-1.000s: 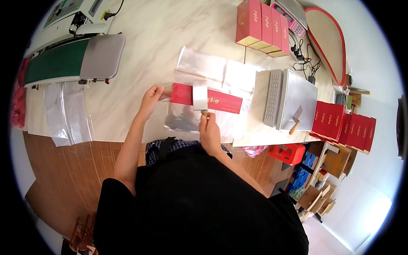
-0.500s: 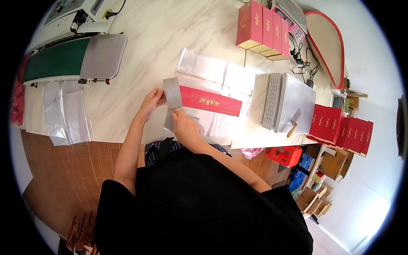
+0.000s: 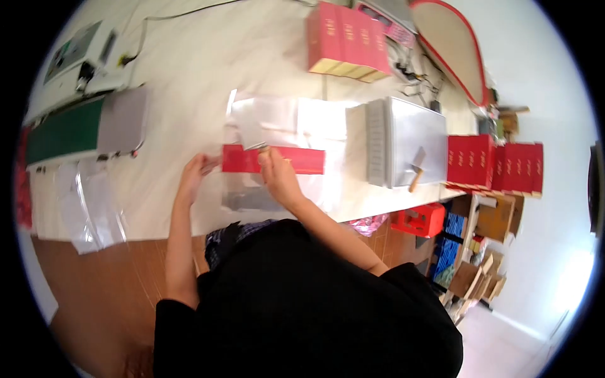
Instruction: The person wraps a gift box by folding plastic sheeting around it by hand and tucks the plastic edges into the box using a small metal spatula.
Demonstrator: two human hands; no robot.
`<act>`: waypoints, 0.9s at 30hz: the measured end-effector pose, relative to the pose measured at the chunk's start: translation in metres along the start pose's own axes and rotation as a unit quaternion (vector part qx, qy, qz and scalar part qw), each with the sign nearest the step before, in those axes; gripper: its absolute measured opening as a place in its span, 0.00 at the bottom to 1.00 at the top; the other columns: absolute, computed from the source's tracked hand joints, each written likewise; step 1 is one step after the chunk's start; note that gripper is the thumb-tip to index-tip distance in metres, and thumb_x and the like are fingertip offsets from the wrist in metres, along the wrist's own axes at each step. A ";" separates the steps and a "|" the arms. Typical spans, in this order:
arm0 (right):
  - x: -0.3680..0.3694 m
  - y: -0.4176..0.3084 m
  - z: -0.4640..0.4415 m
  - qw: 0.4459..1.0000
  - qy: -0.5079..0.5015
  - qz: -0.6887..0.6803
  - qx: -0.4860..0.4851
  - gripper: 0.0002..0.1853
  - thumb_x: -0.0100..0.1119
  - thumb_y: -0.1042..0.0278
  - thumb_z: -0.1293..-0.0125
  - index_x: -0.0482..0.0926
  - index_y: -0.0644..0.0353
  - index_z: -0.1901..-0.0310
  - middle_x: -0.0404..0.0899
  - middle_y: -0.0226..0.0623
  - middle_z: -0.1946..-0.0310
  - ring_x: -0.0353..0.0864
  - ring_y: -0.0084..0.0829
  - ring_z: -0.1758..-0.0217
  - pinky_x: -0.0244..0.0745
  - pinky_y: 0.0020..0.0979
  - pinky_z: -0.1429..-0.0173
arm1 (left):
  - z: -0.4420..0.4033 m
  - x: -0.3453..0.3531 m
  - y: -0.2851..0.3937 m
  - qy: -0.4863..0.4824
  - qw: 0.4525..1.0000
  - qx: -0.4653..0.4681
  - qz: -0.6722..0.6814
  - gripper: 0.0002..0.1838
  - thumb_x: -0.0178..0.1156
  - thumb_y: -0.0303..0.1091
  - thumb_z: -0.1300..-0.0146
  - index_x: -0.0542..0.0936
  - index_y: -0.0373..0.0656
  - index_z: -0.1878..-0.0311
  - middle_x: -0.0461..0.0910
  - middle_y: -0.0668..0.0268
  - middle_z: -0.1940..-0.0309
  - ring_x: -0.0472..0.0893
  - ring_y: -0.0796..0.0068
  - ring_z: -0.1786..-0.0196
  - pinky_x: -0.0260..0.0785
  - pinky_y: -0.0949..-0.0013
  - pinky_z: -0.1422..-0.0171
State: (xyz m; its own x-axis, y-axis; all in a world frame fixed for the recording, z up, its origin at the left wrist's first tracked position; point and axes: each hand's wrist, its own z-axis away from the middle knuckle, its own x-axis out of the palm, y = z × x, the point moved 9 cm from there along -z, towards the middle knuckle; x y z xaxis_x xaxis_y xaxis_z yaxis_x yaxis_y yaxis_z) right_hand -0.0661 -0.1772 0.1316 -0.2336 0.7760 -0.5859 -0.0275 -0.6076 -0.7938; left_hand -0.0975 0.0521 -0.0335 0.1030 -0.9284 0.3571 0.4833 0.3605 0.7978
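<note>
A long red box [image 3: 305, 162] with gold lettering lies on clear plastic film [image 3: 315, 123] on the table. My right hand [image 3: 280, 179] is closed around a scraper whose wide metal blade [image 3: 253, 135] slants up and left over the film; its handle is hidden in my grip. The blade's lower edge is by the box's upper side, and my fingers pass in front of the box. My left hand [image 3: 194, 178] is at the box's left end, its fingertips smeared by motion, so I cannot see whether they pinch the film.
A silver metal case [image 3: 419, 135] stands right of the film, with a second scraper [image 3: 416, 173] on top. Red boxes stand at the back [image 3: 346, 44] and far right [image 3: 469, 160]. Left are a machine with a green belt [image 3: 66, 129] and a stack of plastic bags [image 3: 91, 205].
The scraper blade has lifted off the box's left end and swung up and right. My left hand has drawn slightly left and down in view. The whole view has turned and shifted.
</note>
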 end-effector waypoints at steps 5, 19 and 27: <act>-0.196 0.115 -0.017 0.961 0.251 -0.047 0.102 0.16 0.39 0.59 0.22 0.76 0.60 0.58 0.71 0.34 0.80 0.71 0.28 0.81 0.68 0.32 0.76 | 0.007 0.005 0.016 0.015 0.999 -0.006 -0.032 0.29 0.39 0.54 0.20 0.71 0.38 0.36 0.77 0.56 0.37 0.75 0.64 0.34 0.60 0.61 0.28; -0.377 0.270 0.036 0.833 0.410 0.293 0.226 0.21 0.49 0.54 0.25 0.76 0.67 0.49 0.79 0.46 0.64 0.80 0.43 0.66 0.76 0.44 0.60 | 0.041 0.001 0.061 0.193 0.965 -0.028 -0.176 0.33 0.50 0.57 0.25 0.68 0.40 0.29 0.77 0.62 0.39 0.73 0.70 0.35 0.59 0.67 0.30; -0.188 0.214 0.012 0.975 0.151 -0.100 0.127 0.31 0.68 0.52 0.36 0.73 0.69 0.42 0.82 0.47 0.58 0.82 0.40 0.55 0.77 0.37 0.52 | 0.029 0.011 0.051 0.172 0.955 -0.096 -0.223 0.22 0.62 0.50 0.29 0.78 0.45 0.42 0.78 0.77 0.61 0.73 0.86 0.57 0.62 0.77 0.46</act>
State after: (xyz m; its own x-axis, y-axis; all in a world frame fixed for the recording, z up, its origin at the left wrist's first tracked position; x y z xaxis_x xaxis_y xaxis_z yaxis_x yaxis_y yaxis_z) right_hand -0.0396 -0.4550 0.0737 0.0978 0.8746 -0.4749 -0.2917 -0.4310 -0.8539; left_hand -0.0969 0.0628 0.0255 0.1135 -0.9721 -0.2054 0.6924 -0.0709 0.7181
